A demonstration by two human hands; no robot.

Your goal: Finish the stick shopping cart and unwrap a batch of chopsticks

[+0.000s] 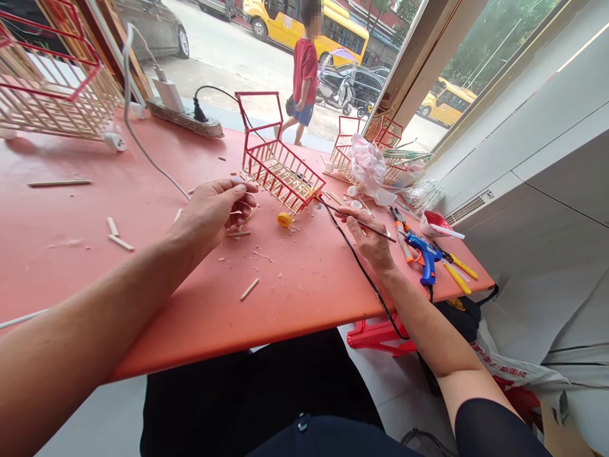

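Note:
A small cart made of sticks (280,168), its rails and handle painted red and its slats bare, stands on the orange table with a yellow bottle-cap wheel (284,219) at its near side. My right hand (371,238) grips a thin dark paintbrush (364,223); the brush's red tip is at the cart's near right corner. Close to the cart's left end is my left hand (221,203), fingers curled and thumb against the index finger. Whatever is between those fingers, if anything, is hidden.
Right of my right hand lie a blue glue gun (428,254), pliers (402,231) and a cup of red paint (434,223). A power strip (185,117) and a larger stick cart (52,89) occupy the back left. Stick offcuts (250,289) are scattered about. A black cable (354,254) crosses the table.

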